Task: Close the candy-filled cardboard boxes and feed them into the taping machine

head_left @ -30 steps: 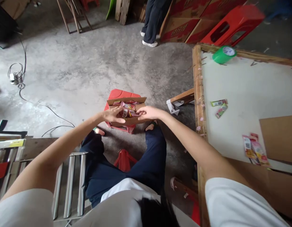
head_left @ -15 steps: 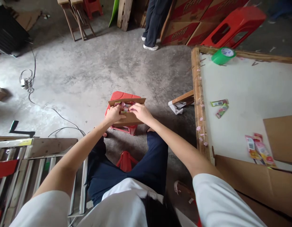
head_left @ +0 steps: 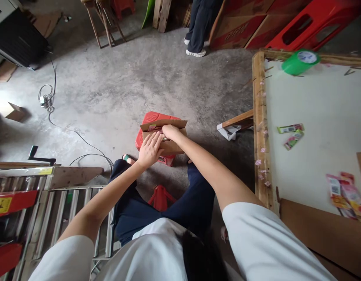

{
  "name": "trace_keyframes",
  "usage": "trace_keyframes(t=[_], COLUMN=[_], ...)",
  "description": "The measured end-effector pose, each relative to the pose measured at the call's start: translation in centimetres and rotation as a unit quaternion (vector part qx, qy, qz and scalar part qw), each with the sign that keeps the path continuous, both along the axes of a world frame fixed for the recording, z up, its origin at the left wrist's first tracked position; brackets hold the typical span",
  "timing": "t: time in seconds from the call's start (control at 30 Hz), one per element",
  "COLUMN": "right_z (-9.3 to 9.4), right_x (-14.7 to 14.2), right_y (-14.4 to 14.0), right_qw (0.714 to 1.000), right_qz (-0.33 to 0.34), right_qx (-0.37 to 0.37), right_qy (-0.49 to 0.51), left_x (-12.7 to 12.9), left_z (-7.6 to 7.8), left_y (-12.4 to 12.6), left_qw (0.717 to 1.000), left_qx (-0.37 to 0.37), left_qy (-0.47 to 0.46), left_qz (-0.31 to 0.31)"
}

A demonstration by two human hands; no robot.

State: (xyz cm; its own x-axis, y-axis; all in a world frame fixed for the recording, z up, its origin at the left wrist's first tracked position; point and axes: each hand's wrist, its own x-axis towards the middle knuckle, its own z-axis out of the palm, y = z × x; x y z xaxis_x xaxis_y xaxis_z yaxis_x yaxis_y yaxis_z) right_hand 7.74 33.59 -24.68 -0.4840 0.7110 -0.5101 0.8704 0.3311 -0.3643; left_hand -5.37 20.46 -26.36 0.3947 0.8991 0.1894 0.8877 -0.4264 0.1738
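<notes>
Small carton being closed on the red stool

The cardboard carton [head_left: 165, 134], filled with sachets, sits on a red stool [head_left: 153, 119] on the floor beyond the knees. Left hand [head_left: 150, 148] lies flat and open on the contents; right hand [head_left: 169, 131] has fingers closed on the far flap. Judged step: pressing down and folding flaps. Next move calls for holding the flaps shut. Worktop [head_left: 315, 105] stands right, with green tape roll [head_left: 299, 61].

One cardboard box [head_left: 165, 134] on one red stool [head_left: 153, 119], two hands in it, one green tape roll [head_left: 299, 62], two loose sachets [head_left: 291, 134] on the table
</notes>
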Motion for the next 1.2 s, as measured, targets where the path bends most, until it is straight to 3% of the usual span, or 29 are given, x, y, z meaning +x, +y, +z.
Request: trace_keyframes(t=[0.13, 0.3, 0.37, 0.47, 0.53, 0.6, 0.77, 0.87, 1.0, 1.1, 1.2], right_z=[1.1, 3.8, 4.8, 5.3, 4.7, 3.2, -1.6, -3.1, -2.7, -1.4, -0.9], right_x=[0.0, 2.9, 3.8, 3.7, 3.2, 2.9, 4.7, 5.7, 5.9, 6.5, 7.6], right_y=[0.0, -1.0, -1.0, -0.6, -0.6, -1.5, -6.7, -8.7, -7.9, -5.7, -3.7], right_qw=[1.000, 0.995, 0.995, 0.961, 0.943, 0.950, 0.932, 0.934, 0.946, 0.951, 0.956], right_qz=[0.028, 0.087, 0.062, -0.031, -0.038, -0.001, 0.045, 0.061, 0.101, 0.155, 0.167], right_qx=[-0.002, -0.016, 0.041, 0.232, 0.284, 0.264, 0.287, 0.282, 0.256, 0.227, 0.215], right_qy=[-0.006, 0.036, 0.070, 0.147, 0.169, 0.166, 0.218, 0.210, 0.174, 0.139, 0.107], left_x=[-0.3, -0.1, 0.0, 0.0, 0.0, -0.1, -0.6, -1.4, -2.7, -3.0, -3.1], left_z=[-0.6, -0.5, -0.3, -0.1, -0.1, -0.2, -1.4, -1.8, -0.8, 0.8, 1.7], left_y=[1.3, 2.0, 2.4, 3.2, 3.4, 3.3, 1.6, 0.5, 1.5, 3.7, 4.7], left_qw=[0.998, 0.993, 0.991, 0.990, 0.990, 0.992, 0.997, 0.996, 0.998, 0.996, 0.994], left_qx=[-0.050, -0.094, -0.108, -0.113, -0.111, -0.101, -0.058, -0.063, -0.034, -0.067, -0.094], left_qy=[0.026, 0.067, 0.070, 0.074, 0.078, 0.074, 0.038, 0.036, 0.050, 0.063, 0.053], left_qz=[-0.012, -0.019, -0.022, -0.026, -0.023, -0.017, -0.045, -0.052, 0.001, -0.021, -0.023])
